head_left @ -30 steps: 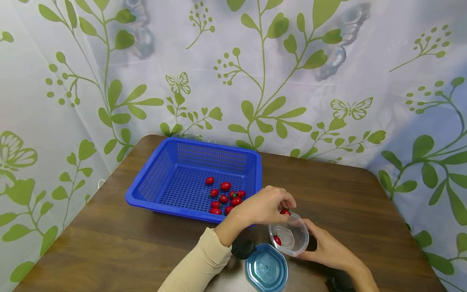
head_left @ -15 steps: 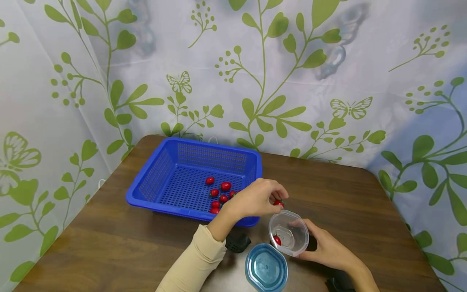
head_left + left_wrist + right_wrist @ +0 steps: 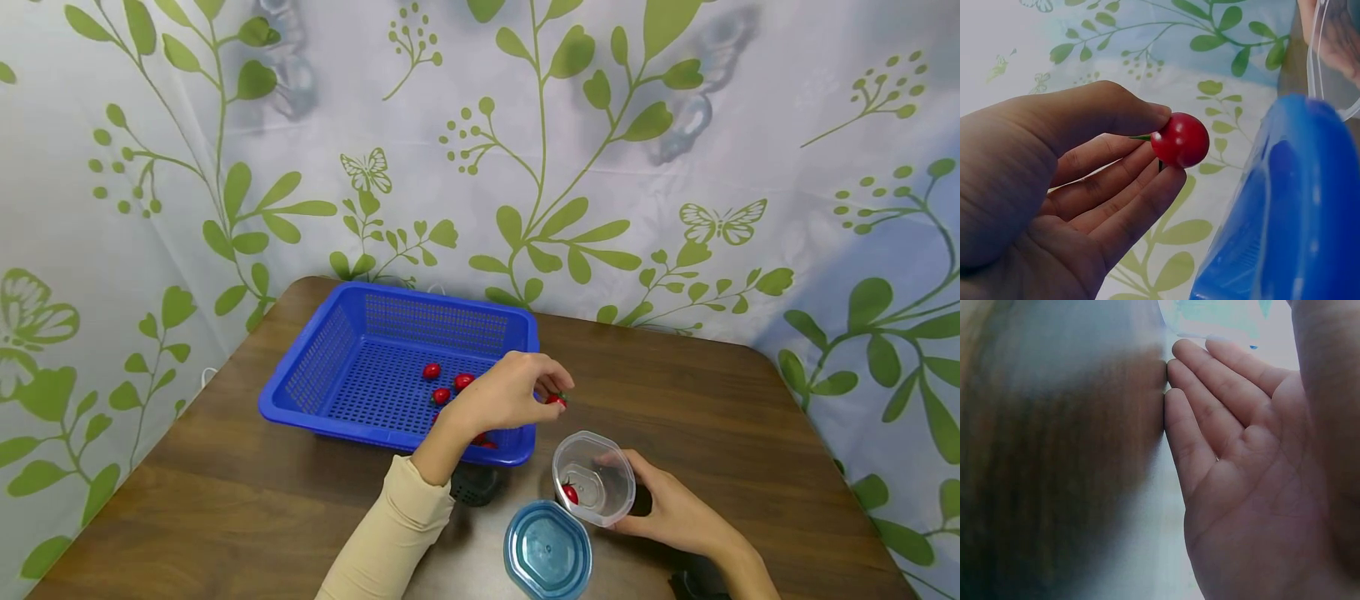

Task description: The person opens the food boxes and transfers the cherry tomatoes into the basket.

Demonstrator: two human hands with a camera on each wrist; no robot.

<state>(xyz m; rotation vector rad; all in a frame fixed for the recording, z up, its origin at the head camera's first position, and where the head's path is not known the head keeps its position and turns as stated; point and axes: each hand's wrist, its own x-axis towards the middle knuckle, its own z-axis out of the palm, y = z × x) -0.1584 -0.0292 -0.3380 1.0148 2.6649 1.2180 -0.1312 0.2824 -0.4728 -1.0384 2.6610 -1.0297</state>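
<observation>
A red cherry tomato (image 3: pixel 1182 140) is pinched between the thumb and fingers of my left hand (image 3: pixel 504 398), which is over the right end of the blue basket (image 3: pixel 360 432). A short green stem shows on the fruit in the left wrist view. My right hand (image 3: pixel 675 510) holds a clear plastic container (image 3: pixel 613 493) from its right side, its mouth tilted toward the head camera. Inside lies one cherry tomato (image 3: pixel 570 493). Several more cherry tomatoes (image 3: pixel 441 397) lie in the basket, partly hidden by the left hand. The right wrist view shows the fingers (image 3: pixel 1200 415) extended close together.
A blue translucent lid (image 3: pixel 547 550) lies on the brown wooden table (image 3: pixel 225 500), just in front of the container. Behind the table hangs a white curtain (image 3: pixel 450 167) with green leaf and butterfly prints. A black device (image 3: pixel 474 485) sits beneath the left wrist.
My left hand has moved up and left from over the container toward the basket, still pinching the cherry tomato. The right hand and container have stayed in place.
</observation>
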